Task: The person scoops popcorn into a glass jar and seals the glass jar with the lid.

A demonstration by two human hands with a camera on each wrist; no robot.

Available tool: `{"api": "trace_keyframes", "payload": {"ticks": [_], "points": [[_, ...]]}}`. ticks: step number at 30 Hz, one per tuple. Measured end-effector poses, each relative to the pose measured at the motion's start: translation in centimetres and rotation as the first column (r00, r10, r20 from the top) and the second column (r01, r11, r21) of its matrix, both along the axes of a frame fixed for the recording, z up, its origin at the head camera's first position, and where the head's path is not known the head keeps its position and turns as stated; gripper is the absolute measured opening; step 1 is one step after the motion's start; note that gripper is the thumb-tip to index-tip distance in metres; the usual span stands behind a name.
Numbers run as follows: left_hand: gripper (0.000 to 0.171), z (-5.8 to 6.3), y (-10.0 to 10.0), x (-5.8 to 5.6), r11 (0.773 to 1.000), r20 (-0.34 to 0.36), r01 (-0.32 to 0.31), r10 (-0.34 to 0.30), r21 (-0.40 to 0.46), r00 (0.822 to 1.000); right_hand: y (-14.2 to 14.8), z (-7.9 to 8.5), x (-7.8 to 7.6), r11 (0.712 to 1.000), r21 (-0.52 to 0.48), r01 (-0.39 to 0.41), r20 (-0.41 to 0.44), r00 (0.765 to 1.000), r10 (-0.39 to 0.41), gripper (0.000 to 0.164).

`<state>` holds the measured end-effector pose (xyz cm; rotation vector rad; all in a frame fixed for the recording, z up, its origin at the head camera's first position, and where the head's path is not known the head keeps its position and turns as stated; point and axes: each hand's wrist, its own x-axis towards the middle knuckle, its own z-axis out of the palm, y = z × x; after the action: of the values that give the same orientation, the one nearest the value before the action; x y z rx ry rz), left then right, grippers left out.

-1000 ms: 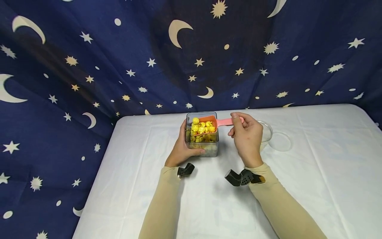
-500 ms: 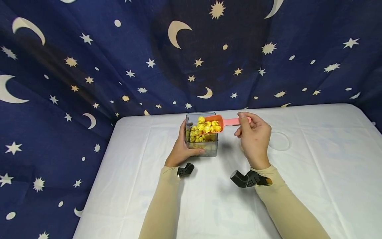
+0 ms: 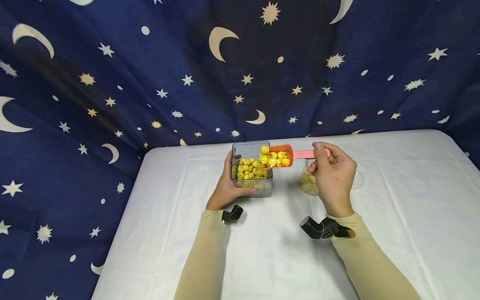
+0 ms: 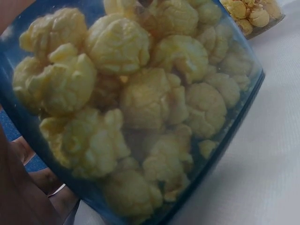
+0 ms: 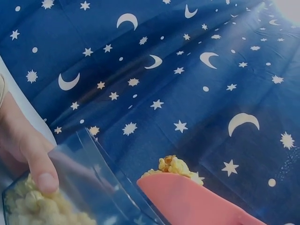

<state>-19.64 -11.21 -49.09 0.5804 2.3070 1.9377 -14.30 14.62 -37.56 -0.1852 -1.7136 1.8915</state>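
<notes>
In the head view my left hand (image 3: 226, 190) grips a clear square container (image 3: 265, 190) from its left side, the thumb across its front. Yellow popcorn (image 3: 247, 168) fills its lower part, and shows through the wall in the left wrist view. My right hand (image 3: 335, 177) pinches the handle of a pink scoop (image 3: 298, 154), thumb on top. The scoop is heaped with popcorn and its tip is over the container's right rim. From the side, in the right wrist view, the scoop (image 5: 183, 197) appears beside the tilted-looking container (image 5: 89, 164).
A round clear tub (image 3: 308, 185) holding some popcorn stands under the right hand, which partly hides it. Behind that hand lies a thin clear round lid (image 3: 358, 179), partly covered. A white cloth (image 3: 270, 258) covers the table, and a dark blue star-patterned curtain (image 3: 168, 50) rises at its back.
My right hand has moved the loaded scoop rightward, from over the container's middle to its right rim, uncovering more popcorn inside. The left hand and the container stay almost still.
</notes>
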Motion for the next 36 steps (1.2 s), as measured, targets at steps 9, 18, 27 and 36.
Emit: {"api": "trace_keyframes", "payload": {"ticks": [9, 18, 27, 36], "points": [[0.13, 0.1, 0.0, 0.1, 1.0, -0.004, -0.01, 0.01, -0.013, 1.0, 1.5, 0.3, 0.3, 0.999, 0.001, 0.042, -0.044, 0.998, -0.042, 0.02], [0.13, -0.2, 0.0, 0.1, 1.0, 0.007, -0.013, 0.013, -0.018, 1.0, 3.0, 0.3, 0.6, 0.995, -0.054, 0.081, -0.078, 0.993, -0.085, 0.02], [0.13, -0.1, 0.0, 0.2, 0.999, 0.011, -0.019, 0.019, -0.03, 1.0, 4.5, 0.5, 0.9, 0.986, -0.135, 0.094, -0.105, 0.989, -0.108, 0.013], [0.13, -0.1, 0.0, 0.2, 0.999, 0.017, -0.029, 0.03, -0.041, 0.999, 6.2, 0.3, 1.5, 0.977, -0.183, 0.112, -0.103, 0.986, -0.132, 0.012]]}}
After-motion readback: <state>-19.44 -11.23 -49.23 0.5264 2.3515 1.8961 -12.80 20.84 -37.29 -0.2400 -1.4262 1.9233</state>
